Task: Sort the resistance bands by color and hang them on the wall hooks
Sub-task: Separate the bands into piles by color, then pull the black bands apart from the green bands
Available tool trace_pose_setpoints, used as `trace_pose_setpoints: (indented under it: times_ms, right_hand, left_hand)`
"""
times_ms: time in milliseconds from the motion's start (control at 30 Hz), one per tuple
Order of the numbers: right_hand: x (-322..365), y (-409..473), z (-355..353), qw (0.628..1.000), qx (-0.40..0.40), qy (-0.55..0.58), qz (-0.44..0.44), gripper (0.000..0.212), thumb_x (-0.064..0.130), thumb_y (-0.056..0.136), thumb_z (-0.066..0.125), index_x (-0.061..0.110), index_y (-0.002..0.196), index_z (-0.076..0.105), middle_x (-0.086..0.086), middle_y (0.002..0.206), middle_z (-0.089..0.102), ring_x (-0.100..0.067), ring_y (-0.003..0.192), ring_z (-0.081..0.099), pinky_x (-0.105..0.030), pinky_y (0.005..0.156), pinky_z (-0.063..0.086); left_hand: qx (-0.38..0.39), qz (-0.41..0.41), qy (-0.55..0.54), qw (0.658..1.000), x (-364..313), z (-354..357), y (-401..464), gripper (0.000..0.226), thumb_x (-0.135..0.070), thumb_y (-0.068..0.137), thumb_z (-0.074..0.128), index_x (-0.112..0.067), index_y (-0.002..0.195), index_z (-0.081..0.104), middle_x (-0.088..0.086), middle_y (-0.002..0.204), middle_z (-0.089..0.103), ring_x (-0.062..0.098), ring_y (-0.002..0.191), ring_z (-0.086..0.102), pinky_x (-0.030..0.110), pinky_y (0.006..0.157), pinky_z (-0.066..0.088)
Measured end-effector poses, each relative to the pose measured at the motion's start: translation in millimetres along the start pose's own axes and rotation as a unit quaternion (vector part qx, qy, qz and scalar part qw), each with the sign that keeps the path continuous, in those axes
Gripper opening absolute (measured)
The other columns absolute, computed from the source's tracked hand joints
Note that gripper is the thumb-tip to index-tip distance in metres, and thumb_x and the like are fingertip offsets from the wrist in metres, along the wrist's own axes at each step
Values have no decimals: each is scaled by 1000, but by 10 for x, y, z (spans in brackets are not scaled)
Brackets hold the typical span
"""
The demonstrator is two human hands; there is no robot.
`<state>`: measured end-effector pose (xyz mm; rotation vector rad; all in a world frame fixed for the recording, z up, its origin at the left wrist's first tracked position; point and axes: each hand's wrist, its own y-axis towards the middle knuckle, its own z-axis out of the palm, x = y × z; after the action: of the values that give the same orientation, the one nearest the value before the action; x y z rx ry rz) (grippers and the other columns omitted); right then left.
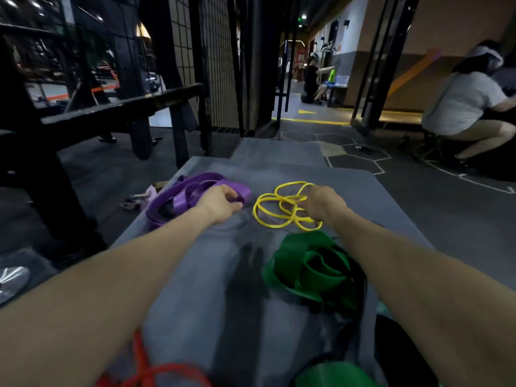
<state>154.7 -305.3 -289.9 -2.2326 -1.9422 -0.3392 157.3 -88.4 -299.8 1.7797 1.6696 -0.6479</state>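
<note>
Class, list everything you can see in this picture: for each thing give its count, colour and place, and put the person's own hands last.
purple bands: one heap, purple, far left of the mat
yellow bands: one tangle of thin loops, yellow, far middle of the mat
green bands: one pile, green, right of the mat, nearer than the yellow
red bands: one bunch, red, bottom edge, left of centre
mat: one, grey, on the floor under the bands
mesh fence: one, black, behind the mat
seated people: two, far right and in the corridor
left hand: grip curled on the purple bands
right hand: grip on the yellow bands
</note>
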Motion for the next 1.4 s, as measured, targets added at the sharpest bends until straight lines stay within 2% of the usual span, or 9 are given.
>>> trace_pose_setpoints:
  times_ms: [267,467,633,733,867,1000,1133,1267,1400]
  right_hand:
    - [388,-1019,-285,998,11,27,-48,29,29,92,53,3,100,64,-12,91,62,-28,92,60,-37,85,48]
    - [659,-1902,-297,995,19,43,-83,36,29,93,52,4,119,57,-16,121,60,-30,112,56,-31,88,43]
    - [772,-2377,-169,989,53,38,-132,34,24,91,55,-3,111,62,-21,115,63,-32,107,58,-31,85,43]
    - [797,-2618,7,985,62,44,-158,34,25,90,58,-3,109,64,-18,102,65,-27,97,60,-29,80,42]
    - [787,-2817,303,981,94,42,-165,43,30,86,64,4,120,60,-13,122,63,-26,115,57,-28,94,41]
    - [791,-2902,543,980,115,38,-160,50,37,84,66,3,120,59,-15,125,60,-28,117,55,-29,94,41]
    - [801,-2989,756,981,126,58,-134,59,53,75,69,3,105,59,-16,111,61,-31,111,56,-31,88,42]
    - [811,-3046,980,980,144,-2,-138,76,70,66,64,5,105,60,-17,113,61,-33,113,52,-35,97,36]
    - [865,-3008,964,974,164,-3,-157,65,63,67,69,8,100,54,-17,118,56,-33,114,50,-32,94,37]
  left_hand:
    - [-8,2,0,1000,-18,-467,-1002,32,-15,84,66,-1,112,61,15,117,64,25,105,59,28,96,42]
    - [-5,-10,0,1000,58,-574,-1768,33,-15,84,66,-3,115,60,17,117,62,30,110,58,34,92,46]
    - [18,-4,29,999,269,-625,-2309,34,-9,84,64,3,116,59,12,98,57,20,90,54,16,70,39]
    - [5,-13,49,999,484,-653,-2544,33,-10,83,65,0,113,61,16,111,63,26,103,60,25,86,42]
    - [-7,-10,74,997,787,-617,-2779,29,-12,78,69,-4,105,65,15,109,66,28,100,62,30,88,46]
    - [-19,6,104,994,958,-585,-2903,28,-20,74,73,-12,100,67,13,108,63,28,106,58,36,94,46]
    - [-52,4,123,991,1096,-481,-3009,33,-15,74,71,-13,107,66,14,114,56,32,109,54,35,100,41]
    - [-73,-21,63,995,1269,-406,-3027,36,-6,74,69,-8,109,64,15,113,50,31,111,51,30,102,35]
    - [-131,-83,59,986,1331,-474,-2917,55,-18,74,72,-13,124,50,15,127,40,34,121,42,39,105,34]
